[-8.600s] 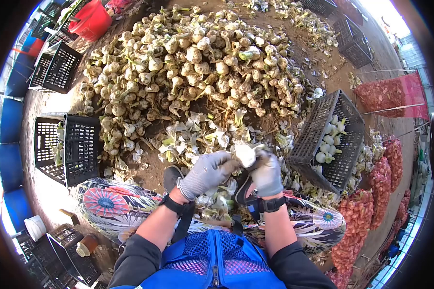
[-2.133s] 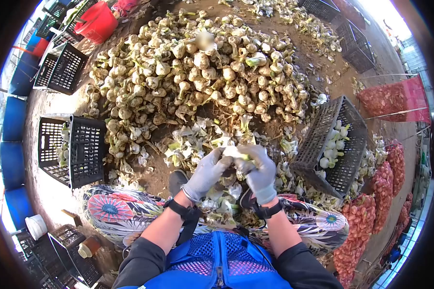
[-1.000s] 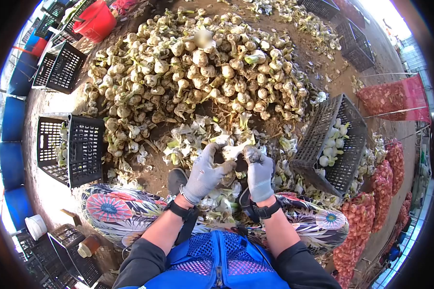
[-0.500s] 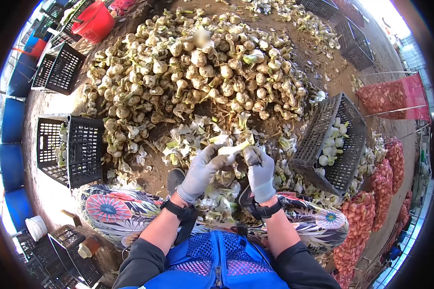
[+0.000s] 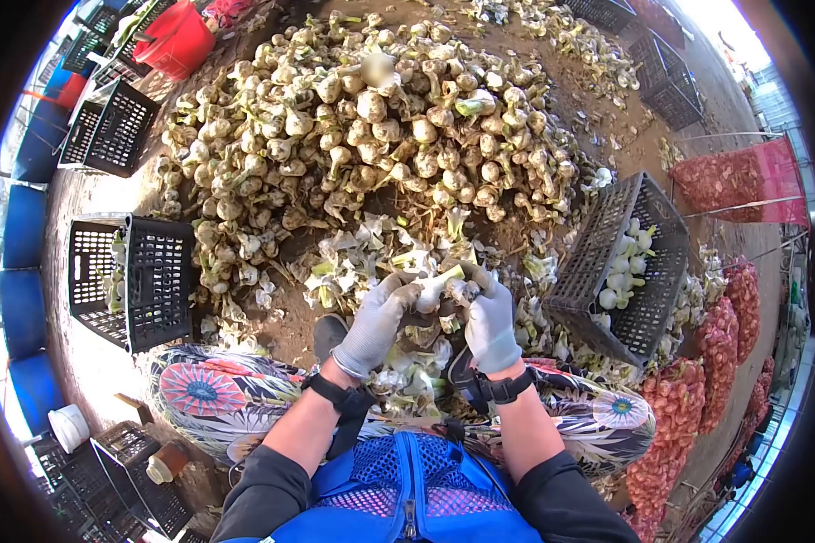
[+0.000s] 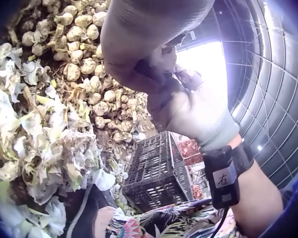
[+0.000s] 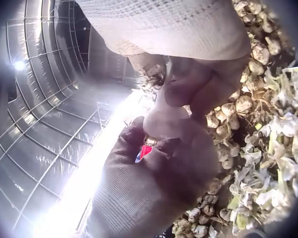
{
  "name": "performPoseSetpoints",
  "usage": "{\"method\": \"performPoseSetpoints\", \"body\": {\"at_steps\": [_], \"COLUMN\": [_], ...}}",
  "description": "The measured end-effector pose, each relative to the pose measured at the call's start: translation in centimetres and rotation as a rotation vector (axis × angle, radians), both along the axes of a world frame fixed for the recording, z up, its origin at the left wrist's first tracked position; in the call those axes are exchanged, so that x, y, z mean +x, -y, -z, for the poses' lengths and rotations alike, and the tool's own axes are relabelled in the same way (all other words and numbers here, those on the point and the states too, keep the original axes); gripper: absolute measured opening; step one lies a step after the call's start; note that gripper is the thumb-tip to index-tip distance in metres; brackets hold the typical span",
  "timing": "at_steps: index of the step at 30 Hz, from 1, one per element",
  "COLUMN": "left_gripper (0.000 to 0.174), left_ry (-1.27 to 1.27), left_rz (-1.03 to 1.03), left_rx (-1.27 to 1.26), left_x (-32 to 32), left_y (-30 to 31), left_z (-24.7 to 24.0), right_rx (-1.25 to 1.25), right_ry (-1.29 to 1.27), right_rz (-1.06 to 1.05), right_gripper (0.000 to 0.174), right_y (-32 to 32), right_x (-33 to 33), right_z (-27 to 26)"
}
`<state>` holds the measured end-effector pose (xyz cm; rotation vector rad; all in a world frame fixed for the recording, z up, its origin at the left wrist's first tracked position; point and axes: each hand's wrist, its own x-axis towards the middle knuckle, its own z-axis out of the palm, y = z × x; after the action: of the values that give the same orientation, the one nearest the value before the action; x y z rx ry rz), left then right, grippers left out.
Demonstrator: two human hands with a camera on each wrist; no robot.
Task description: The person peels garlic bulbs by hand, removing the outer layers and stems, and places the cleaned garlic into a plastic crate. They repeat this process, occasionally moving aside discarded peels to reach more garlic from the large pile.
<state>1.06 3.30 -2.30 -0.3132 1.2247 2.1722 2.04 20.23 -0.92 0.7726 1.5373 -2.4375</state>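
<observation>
Over the scattered husks, a pale garlic bulb point(image 5: 431, 293) with its stem up and to the right is between my two gloved hands. My left hand point(image 5: 373, 328) grips the bulb from the left. On the other side, my right hand point(image 5: 492, 328) has its fingers curled in at the stem, pinching there beside a bit of dirty, dark husk point(image 5: 465, 290). From the right wrist, the white bulb point(image 7: 163, 116) shows between both hands, partly covered by fingers. In the left wrist view my right hand point(image 6: 201, 116) is close against the left hand point(image 6: 149, 42).
A big heap of unpeeled garlic point(image 5: 371, 118) lies ahead, with peeled husks point(image 5: 362, 258) in front. At right, a tilted black crate point(image 5: 598, 271) holds white bulbs point(image 5: 627, 267), near red net sacks point(image 5: 666, 425). Another black crate point(image 5: 158, 281) stands left; a red bucket point(image 5: 177, 43) is farther back.
A second ago, the fingers were spread wider around the husk-covered garlic. Its pale bulb and stem have come into view, and the stem has tilted more upright. Both hands stay near the same place.
</observation>
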Motion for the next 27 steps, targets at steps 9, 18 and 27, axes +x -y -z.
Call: {"method": "performPoseSetpoints", "body": {"at_steps": [9,18,27], "left_gripper": [0.039,0.045,0.026], "left_ry": [0.249,0.351,0.249], "left_rz": [0.007,0.385,-0.062], "left_rx": [0.119,0.378,0.122], "left_x": [-0.1,0.5,0.7], "left_y": [0.9,0.6,-0.6], "left_z": [-0.2,-0.8,-0.3], "right_rx": [0.490,0.877,0.042], "right_ry": [-0.319,-0.680,-0.221], "right_rz": [-0.238,-0.399,-0.334], "right_gripper": [0.033,0.038,0.032], "right_y": [-1.1,-1.4,-2.9], "right_x": [0.4,0.0,1.3], "right_z": [1.0,0.3,1.5]}}
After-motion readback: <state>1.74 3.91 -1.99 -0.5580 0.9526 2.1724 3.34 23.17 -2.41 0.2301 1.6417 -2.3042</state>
